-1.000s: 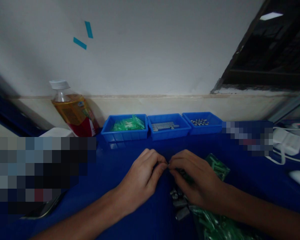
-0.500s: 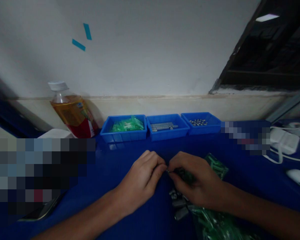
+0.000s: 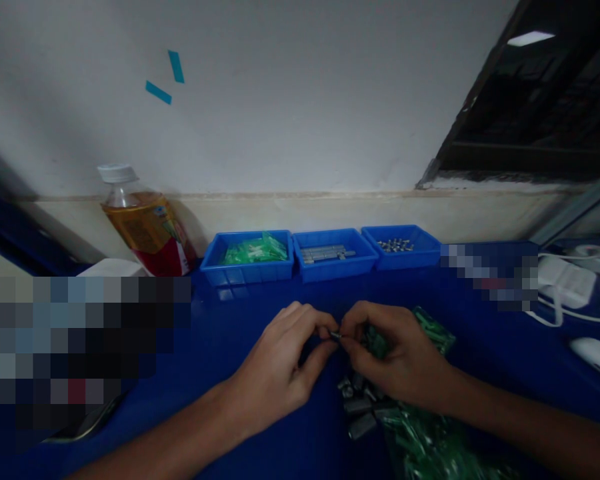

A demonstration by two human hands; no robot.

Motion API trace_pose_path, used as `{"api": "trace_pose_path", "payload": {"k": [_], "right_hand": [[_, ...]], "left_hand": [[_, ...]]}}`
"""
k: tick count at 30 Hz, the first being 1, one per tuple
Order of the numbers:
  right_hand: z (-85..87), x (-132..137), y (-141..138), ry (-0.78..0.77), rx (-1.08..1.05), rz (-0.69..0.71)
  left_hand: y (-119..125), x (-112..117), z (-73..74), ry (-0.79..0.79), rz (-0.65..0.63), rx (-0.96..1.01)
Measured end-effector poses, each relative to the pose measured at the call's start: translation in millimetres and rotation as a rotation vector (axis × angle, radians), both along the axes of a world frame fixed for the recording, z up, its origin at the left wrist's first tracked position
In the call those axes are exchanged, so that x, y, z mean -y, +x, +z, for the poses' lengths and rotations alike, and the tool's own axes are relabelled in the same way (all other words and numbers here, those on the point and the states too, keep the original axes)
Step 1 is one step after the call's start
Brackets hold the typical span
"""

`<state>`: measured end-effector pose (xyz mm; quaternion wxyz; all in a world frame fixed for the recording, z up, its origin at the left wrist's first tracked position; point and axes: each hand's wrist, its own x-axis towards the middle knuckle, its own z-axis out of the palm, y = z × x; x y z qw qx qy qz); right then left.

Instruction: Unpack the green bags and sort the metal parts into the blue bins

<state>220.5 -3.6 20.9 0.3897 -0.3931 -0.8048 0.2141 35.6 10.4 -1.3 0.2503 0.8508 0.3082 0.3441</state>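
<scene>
My left hand (image 3: 287, 357) and my right hand (image 3: 400, 353) meet fingertip to fingertip above the blue table surface (image 3: 260, 313). Both pinch a small, thin metal piece (image 3: 335, 335); its exact kind is too small to make out. Below my right hand lie several dark metal cylinders (image 3: 363, 425) and smaller shiny metal bits (image 3: 346, 385). Partly hidden behind that hand is a clear bag of green pieces (image 3: 435, 333). Another heap of green pieces in clear plastic (image 3: 430, 440) lies under my right forearm.
Along the wall stand three blue trays: one with green packets (image 3: 247, 275), one with metal rods (image 3: 337, 270), one with small metal parts (image 3: 410, 258). A drink bottle (image 3: 150, 233) is at left. A white charger with cable (image 3: 565, 280) and a white mouse (image 3: 597, 359) lie right.
The thumb and forefinger of my left hand have parted slightly, so more of the small metal piece shows. My right fingers have shifted a little; trays and bags stay put.
</scene>
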Motion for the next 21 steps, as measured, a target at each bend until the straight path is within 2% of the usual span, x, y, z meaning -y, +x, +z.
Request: {"api": "trace_pose_path", "payload": {"k": [4, 9, 15, 18, 21], "right_hand": [[-0.6, 0, 1, 0.021, -0.001, 0.021], [-5.0, -1, 5, 0.27, 0.124, 0.073], [-5.6, 0, 7, 0.397, 0.273, 0.101], [-0.3, -12, 15, 0.458, 0.337, 0.013], [5.6, -40, 40, 0.516, 0.355, -0.182]], "left_hand": [[1, -2, 0.7, 0.0, 0.031, -0.012], [0, -2, 1.9, 0.003, 0.052, -0.014], [0, -2, 1.8, -0.031, 0.024, -0.041], [1, 0, 4.0, -0.068, -0.006, -0.1], [2, 2, 8.2, -0.057, -0.061, -0.216]]}}
